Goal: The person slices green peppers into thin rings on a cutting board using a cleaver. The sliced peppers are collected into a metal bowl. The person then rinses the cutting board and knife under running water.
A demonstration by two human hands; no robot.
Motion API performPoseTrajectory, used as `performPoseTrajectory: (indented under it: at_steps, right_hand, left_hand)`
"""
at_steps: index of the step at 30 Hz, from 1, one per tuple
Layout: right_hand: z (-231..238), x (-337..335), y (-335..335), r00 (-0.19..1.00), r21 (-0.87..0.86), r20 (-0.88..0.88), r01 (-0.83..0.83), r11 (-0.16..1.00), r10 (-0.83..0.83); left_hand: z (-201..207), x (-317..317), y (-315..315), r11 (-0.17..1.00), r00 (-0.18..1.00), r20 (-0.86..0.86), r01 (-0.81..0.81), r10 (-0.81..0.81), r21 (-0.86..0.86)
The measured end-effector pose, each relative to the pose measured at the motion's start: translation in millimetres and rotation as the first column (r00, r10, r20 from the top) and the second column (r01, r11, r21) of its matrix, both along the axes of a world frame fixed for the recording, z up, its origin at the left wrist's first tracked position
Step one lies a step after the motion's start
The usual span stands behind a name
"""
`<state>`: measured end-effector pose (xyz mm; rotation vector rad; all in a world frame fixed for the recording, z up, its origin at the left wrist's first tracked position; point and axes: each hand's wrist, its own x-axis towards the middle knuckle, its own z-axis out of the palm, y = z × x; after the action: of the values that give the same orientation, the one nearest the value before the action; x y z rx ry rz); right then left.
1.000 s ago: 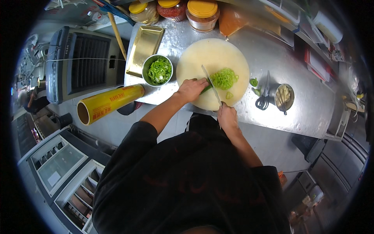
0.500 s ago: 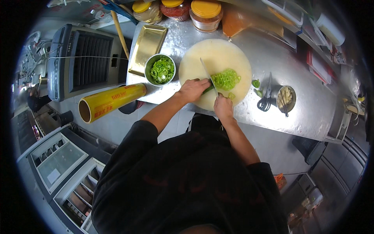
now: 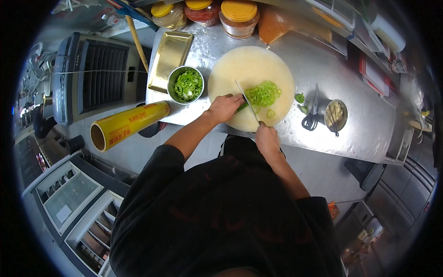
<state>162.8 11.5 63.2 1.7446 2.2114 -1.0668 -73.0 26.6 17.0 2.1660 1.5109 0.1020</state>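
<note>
On the round, pale cutting board (image 3: 226,64), my left hand (image 3: 224,108) presses a green pepper (image 3: 242,107) down with its fingers curled over it. My right hand (image 3: 267,137) is closed around the handle of a knife (image 3: 247,98). The blade slants away to the left, right beside my left fingertips and the cut end of the pepper. Just right of the blade lies a heap of thin green pepper slices (image 3: 264,93), with a loose ring (image 3: 271,113) nearer me. Most of the handle is hidden in my fist.
Left of the board stand a metal bowl (image 3: 169,87) of pepper slices, a gold tray (image 3: 161,60) and a yellow roll (image 3: 131,124). Black-handled scissors (image 3: 310,121), pepper scraps (image 3: 300,98) and a small pale-filled bowl (image 3: 345,121) are at right. Yellow-lidded jars (image 3: 239,18) line the back.
My right hand has drawn the knife a little toward me, so its tip sits nearer. My left hand stays on the pepper. The whole view has shifted slightly.
</note>
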Motion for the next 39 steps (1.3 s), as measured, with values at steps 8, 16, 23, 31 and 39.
performPoseTrajectory:
  at_steps: [8,16,23,31,39]
  right_hand:
    - [-50.7,-26.5,9.3,0.998,0.088,-0.062,0.037,0.995,-0.032]
    - [-19.4,-8.1,-3.9,0.987,0.055,-0.141,0.085,0.995,-0.077]
    - [11.1,2.6,-8.1,0.997,0.01,-0.073,0.023,1.0,-0.023]
    - [-43.8,-30.5,6.3,0.999,0.051,-0.034,0.021,0.998,-0.02]
    - [-17.1,-7.7,-11.3,0.993,0.101,-0.121,0.027,0.994,-0.015]
  left_hand:
    - [-8.8,-3.8,-4.5,0.998,1.0,0.025,0.014,-0.016,0.058]
    - [-4.3,-4.1,-6.4,0.999,1.0,0.029,-0.007,0.005,0.039]
    - [0.3,-3.0,-2.4,1.0,1.0,0.027,-0.007,0.007,-0.02]
    - [-14.5,-5.3,-4.1,0.999,0.998,0.067,0.016,-0.02,0.048]
    - [-9.3,-6.0,-11.0,1.0,0.999,0.047,-0.024,0.024,-0.004]
